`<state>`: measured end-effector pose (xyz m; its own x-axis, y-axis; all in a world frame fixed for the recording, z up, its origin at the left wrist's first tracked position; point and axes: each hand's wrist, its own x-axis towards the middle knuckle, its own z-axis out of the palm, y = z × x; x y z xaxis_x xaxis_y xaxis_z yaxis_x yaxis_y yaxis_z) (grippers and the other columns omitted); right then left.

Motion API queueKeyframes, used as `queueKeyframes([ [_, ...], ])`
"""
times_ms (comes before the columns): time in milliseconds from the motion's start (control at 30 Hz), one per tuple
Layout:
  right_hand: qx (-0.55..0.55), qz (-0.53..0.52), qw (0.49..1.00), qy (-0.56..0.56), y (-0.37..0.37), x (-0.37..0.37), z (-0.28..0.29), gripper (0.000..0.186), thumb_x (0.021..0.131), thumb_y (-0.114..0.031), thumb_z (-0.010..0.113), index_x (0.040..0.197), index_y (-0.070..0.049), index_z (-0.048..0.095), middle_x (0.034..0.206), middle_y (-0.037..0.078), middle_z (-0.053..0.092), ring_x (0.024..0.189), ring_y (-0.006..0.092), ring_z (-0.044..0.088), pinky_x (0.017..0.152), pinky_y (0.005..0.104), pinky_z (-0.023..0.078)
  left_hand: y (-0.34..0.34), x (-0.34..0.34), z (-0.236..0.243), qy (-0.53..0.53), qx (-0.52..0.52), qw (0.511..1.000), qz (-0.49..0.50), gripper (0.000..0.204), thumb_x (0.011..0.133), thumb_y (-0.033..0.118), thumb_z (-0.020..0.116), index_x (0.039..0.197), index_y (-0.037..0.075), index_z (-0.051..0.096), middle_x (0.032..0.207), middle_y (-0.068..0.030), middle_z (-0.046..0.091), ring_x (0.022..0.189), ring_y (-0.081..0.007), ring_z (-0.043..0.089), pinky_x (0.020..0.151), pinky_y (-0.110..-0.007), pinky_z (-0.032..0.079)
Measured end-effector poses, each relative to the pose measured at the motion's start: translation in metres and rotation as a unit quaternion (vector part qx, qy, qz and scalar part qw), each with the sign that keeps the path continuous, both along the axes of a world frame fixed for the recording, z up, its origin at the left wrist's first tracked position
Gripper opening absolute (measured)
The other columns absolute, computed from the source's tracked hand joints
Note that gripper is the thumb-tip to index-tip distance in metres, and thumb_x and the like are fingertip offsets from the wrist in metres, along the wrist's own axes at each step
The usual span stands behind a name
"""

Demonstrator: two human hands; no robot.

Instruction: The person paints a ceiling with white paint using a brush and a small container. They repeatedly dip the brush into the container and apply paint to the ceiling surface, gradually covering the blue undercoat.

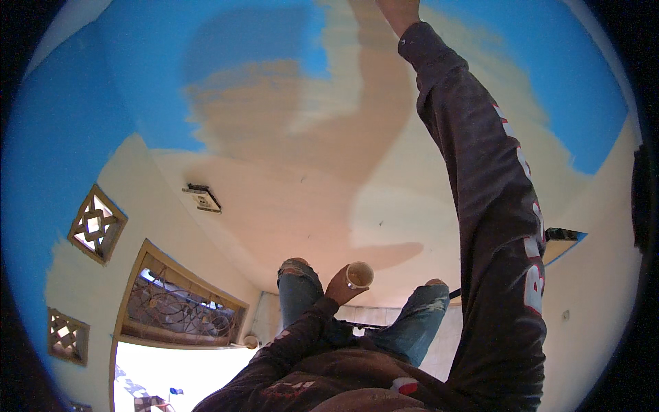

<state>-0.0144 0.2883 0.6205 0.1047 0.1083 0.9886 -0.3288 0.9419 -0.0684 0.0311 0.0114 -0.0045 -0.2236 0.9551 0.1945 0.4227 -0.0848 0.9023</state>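
Note:
My left hand (338, 288), down between my knees, is closed round a small pale cup (360, 275) with beige contents. My right arm reaches up along the painted wall (460, 69); only the base of my right hand (399, 12) shows at the top edge, its fingers out of frame, so I cannot tell what it holds. The wall in front has patchy beige paint over bright blue, with shadows of my head and arm across it. My torn jeans (419, 323) show below.
On the left are two lattice vents (96, 223), a grilled window panel (182, 302) and a bright doorway (165, 371) beneath it. A dark-edged fitting (202, 198) sits on the pale surface at left of centre. A dark-framed recess (561, 244) is at the right.

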Motion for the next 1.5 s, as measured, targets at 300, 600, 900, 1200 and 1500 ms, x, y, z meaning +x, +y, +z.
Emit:
queueKeyframes([
  [300,0.010,-0.069,0.997,-0.015,0.018,0.073,-0.005,0.021,0.102,-0.017,0.065,0.100,0.003,0.072,0.075,0.002,0.065,0.069,0.0101,0.059,0.061,0.0293,0.048,-0.001,0.000,0.000,0.007,-0.033,0.999,0.017,0.082,0.074,0.038,0.092,0.138,0.005,0.053,0.130,-0.0177,0.064,0.122,-0.0333,0.063,0.103,-0.045,0.052],
  [600,0.002,-0.151,0.988,0.014,0.032,0.171,-0.010,0.021,0.104,-0.018,0.064,0.105,0.002,0.073,0.079,0.003,0.067,0.068,0.0094,0.061,0.058,0.0268,0.045,0.001,0.002,0.001,0.004,-0.046,0.999,-0.001,0.084,0.073,0.040,0.092,0.138,0.005,0.052,0.133,-0.0173,0.063,0.124,-0.0334,0.061,0.106,-0.045,0.050],
  [900,-0.088,-0.038,0.995,-0.020,-0.020,0.110,-0.042,0.024,0.105,-0.017,0.061,0.111,0.002,0.074,0.083,0.002,0.070,0.065,0.0062,0.055,0.058,0.0243,0.043,-0.001,0.000,-0.006,-0.004,-0.029,1.000,-0.001,0.084,0.074,0.038,0.092,0.139,0.005,0.052,0.132,-0.0166,0.063,0.124,-0.0327,0.061,0.106,-0.044,0.050],
  [1200,-0.024,0.025,0.998,-0.059,-0.035,-0.007,-0.070,0.023,0.103,-0.014,0.064,0.112,0.007,0.070,0.091,0.009,0.075,0.081,0.0145,0.071,0.070,0.0282,0.054,-0.001,-0.003,-0.001,-0.020,-0.008,1.000,0.010,0.082,0.074,0.036,0.093,0.138,0.005,0.053,0.131,-0.0165,0.064,0.123,-0.0319,0.062,0.104,-0.044,0.052],
  [1500,-0.032,-0.025,0.999,-0.035,0.008,0.067,-0.068,0.021,0.105,-0.015,0.062,0.111,0.002,0.072,0.092,0.005,0.075,0.071,0.0089,0.062,0.063,0.0263,0.049,-0.002,0.002,0.002,-0.002,-0.009,1.000,0.014,0.082,0.073,0.036,0.093,0.138,0.005,0.053,0.131,-0.0163,0.064,0.122,-0.0319,0.063,0.104,-0.044,0.052],
])
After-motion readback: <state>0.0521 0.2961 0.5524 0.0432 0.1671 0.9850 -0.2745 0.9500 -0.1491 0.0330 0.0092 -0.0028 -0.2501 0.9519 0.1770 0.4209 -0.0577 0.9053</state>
